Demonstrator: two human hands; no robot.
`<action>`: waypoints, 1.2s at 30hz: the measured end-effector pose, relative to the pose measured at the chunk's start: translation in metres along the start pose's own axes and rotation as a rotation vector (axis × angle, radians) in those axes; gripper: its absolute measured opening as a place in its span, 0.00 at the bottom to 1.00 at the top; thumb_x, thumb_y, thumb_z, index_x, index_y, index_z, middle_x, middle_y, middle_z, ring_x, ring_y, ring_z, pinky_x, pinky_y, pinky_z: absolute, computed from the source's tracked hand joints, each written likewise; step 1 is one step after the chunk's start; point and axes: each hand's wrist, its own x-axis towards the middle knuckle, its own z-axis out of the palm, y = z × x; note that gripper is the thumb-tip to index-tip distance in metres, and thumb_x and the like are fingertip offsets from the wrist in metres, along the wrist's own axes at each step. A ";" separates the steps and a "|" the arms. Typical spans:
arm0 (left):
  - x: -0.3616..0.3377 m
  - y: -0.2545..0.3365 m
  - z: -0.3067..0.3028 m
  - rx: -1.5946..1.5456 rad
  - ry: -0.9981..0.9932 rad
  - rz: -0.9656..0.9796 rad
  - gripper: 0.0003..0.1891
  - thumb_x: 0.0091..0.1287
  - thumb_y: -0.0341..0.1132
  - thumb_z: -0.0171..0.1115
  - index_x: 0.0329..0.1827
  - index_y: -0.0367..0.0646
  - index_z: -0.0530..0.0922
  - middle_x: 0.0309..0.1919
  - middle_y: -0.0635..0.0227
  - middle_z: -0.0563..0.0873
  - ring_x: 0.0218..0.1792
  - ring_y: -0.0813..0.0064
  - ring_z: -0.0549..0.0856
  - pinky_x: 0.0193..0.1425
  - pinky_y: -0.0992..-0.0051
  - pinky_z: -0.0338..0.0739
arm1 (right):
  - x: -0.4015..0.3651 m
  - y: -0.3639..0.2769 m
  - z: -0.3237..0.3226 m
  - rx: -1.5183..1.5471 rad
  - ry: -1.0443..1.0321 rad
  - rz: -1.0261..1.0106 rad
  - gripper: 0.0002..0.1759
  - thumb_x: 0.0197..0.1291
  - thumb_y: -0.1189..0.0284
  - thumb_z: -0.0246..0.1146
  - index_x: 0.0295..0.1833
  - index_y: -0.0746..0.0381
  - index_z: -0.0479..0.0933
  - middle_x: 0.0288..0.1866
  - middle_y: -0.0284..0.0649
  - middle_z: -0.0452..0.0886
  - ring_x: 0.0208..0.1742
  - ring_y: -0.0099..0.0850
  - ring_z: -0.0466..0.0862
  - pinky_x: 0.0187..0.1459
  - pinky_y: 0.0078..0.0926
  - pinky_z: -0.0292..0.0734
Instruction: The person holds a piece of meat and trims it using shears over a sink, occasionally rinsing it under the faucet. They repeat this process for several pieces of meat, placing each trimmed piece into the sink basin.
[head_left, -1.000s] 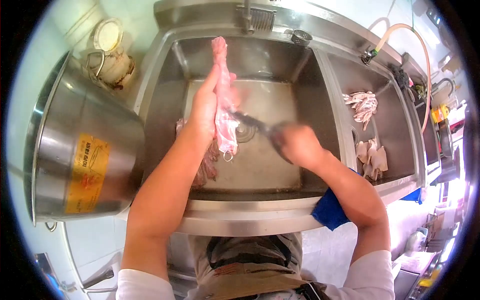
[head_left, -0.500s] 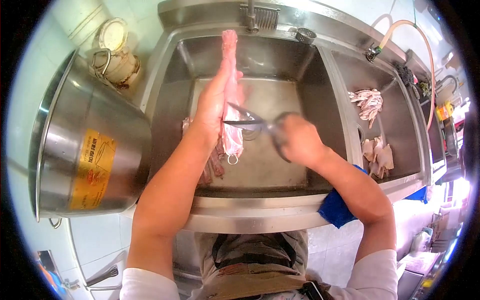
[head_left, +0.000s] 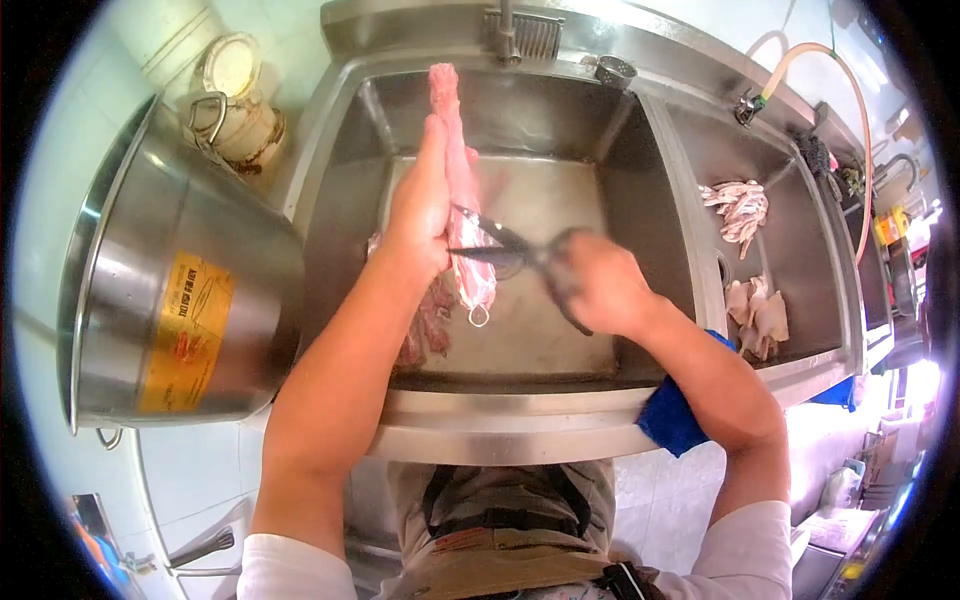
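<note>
Left hand (head_left: 420, 215) of mine clasped round a long pink strip of meat (head_left: 462, 200) held up over the sink (head_left: 560, 390), right hand (head_left: 600, 285) gripping scissors (head_left: 500, 245), blades spread against the strip, more meat scraps (head_left: 425, 325) lying below.

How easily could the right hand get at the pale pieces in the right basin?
Probably yes, it could: only the low sink divider lies between it and the pale pieces. But the right hand is full with scissors, their blades at the meat strip the left hand holds up.
</note>
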 end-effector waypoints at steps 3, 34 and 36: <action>0.005 -0.002 -0.004 0.069 0.023 0.065 0.29 0.61 0.66 0.62 0.37 0.45 0.75 0.21 0.73 0.76 0.19 0.80 0.74 0.22 0.78 0.69 | 0.000 -0.004 -0.005 -0.082 0.086 -0.082 0.15 0.48 0.68 0.67 0.35 0.68 0.73 0.32 0.53 0.80 0.34 0.53 0.82 0.40 0.46 0.78; -0.008 0.004 0.014 -0.024 -0.246 0.177 0.29 0.71 0.55 0.53 0.67 0.54 0.54 0.61 0.80 0.48 0.59 0.82 0.45 0.60 0.72 0.39 | 0.003 -0.006 -0.005 -0.125 -0.183 0.244 0.11 0.52 0.68 0.63 0.31 0.67 0.76 0.31 0.55 0.81 0.35 0.51 0.83 0.40 0.45 0.79; -0.009 0.006 0.011 0.006 -0.212 0.175 0.23 0.67 0.56 0.59 0.53 0.52 0.66 0.41 0.78 0.61 0.40 0.82 0.59 0.41 0.77 0.52 | 0.002 -0.002 -0.003 -0.076 -0.175 0.222 0.11 0.51 0.69 0.64 0.33 0.67 0.76 0.32 0.54 0.81 0.35 0.52 0.83 0.40 0.45 0.79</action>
